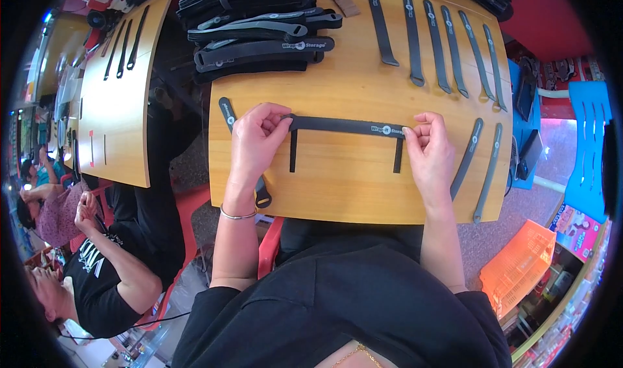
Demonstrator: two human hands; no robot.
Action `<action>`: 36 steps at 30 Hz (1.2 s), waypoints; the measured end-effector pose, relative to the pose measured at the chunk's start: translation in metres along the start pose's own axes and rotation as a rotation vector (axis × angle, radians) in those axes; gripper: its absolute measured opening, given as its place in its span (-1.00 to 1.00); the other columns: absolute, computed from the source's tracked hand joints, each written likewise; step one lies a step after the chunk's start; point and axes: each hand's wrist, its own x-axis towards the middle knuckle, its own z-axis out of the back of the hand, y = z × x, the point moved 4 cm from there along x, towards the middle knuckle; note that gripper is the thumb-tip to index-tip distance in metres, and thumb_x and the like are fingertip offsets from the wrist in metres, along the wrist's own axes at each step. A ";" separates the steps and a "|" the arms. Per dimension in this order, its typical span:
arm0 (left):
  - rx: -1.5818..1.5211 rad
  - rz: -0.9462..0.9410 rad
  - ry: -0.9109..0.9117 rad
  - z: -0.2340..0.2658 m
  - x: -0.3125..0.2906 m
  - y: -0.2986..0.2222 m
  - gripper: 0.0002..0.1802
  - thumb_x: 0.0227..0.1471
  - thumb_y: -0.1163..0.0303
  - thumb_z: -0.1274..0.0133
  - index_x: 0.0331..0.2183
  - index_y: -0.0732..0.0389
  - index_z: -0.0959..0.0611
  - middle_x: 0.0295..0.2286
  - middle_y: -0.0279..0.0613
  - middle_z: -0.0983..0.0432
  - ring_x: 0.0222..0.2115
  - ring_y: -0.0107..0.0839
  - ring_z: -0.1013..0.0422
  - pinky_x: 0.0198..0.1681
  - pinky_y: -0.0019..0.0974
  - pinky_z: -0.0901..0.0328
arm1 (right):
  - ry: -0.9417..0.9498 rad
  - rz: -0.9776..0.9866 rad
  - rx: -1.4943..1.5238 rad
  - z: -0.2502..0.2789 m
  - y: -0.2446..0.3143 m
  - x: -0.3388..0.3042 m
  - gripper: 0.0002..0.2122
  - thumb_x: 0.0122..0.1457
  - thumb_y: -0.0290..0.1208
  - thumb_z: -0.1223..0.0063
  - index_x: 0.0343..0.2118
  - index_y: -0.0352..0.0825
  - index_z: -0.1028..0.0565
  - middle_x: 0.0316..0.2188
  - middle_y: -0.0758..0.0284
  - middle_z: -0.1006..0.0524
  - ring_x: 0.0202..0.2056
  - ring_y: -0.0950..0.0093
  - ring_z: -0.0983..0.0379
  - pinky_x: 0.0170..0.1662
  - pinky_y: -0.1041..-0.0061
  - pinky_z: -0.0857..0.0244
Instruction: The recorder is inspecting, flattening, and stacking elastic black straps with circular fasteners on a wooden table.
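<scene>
Wooden tabletop (350, 193), honey-coloured, fills the middle of the view, with a second similar table (113, 108) to the left and other seated people at the lower left edge. On it the left hand (254, 141) pinches one end of a black strap (344, 125) between thumb and curled fingers, and the right hand (428, 149) pinches the other end the same way, so the strap lies stretched flat between them across the table; its very tips are covered by the fingertips. Two short black marker strips (293, 151) run down from the strap on the wood, one near each hand. Under the left wrist a further black strap (227, 114) is mostly hidden, showing only above the hand and as a loop end beside the silver bangle (237, 215). Right of the right hand lie two grey straps (483, 167), slanted, near the table edge. Farther off, a row of grey and black straps (441, 44) fans along the far right, and a heaped pile of black straps (259, 31) sits at the far left, its top cut off by the frame
</scene>
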 end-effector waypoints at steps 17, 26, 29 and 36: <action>0.059 -0.011 -0.006 0.000 0.001 -0.001 -0.86 -0.13 0.60 -0.19 -0.39 0.34 -0.63 -0.61 -0.30 -0.43 -0.62 -0.60 -0.31 -0.52 -0.53 -0.25 | -0.043 0.059 -0.091 -0.004 -0.002 -0.004 -0.75 0.02 -0.58 -0.19 -0.24 -0.29 -0.38 -0.58 0.34 -0.43 -0.58 0.43 -0.40 -0.48 0.41 -0.27; 0.108 -0.042 -0.008 0.000 -0.002 -0.009 -0.86 -0.12 0.59 -0.18 -0.39 0.34 -0.62 -0.59 -0.26 -0.43 -0.61 -0.57 -0.33 -0.51 -0.51 -0.27 | -0.058 0.103 -0.127 0.000 -0.002 -0.004 -0.76 0.01 -0.58 -0.19 -0.26 -0.30 -0.39 -0.46 0.31 -0.41 -0.51 0.41 -0.40 -0.45 0.42 -0.30; 0.127 -0.094 -0.034 0.000 -0.004 -0.013 -0.86 -0.13 0.59 -0.18 -0.40 0.34 -0.61 -0.58 -0.23 -0.44 -0.61 -0.51 -0.35 -0.50 -0.46 -0.29 | -0.032 0.062 -0.013 0.002 -0.010 0.001 -0.80 0.02 -0.60 -0.16 -0.29 -0.33 -0.41 -0.42 0.28 -0.42 -0.49 0.42 -0.42 -0.43 0.46 -0.32; 0.463 -0.292 -0.108 0.012 -0.011 -0.031 -0.82 -0.11 0.52 -0.18 -0.35 0.29 -0.60 -0.38 -0.12 -0.48 -0.40 -0.24 -0.45 -0.31 -0.23 -0.35 | 0.047 0.356 -0.191 0.012 0.019 -0.013 -0.76 0.06 -0.59 -0.08 -0.17 -0.35 -0.50 -0.19 0.21 -0.49 -0.20 0.29 -0.44 -0.15 0.37 -0.35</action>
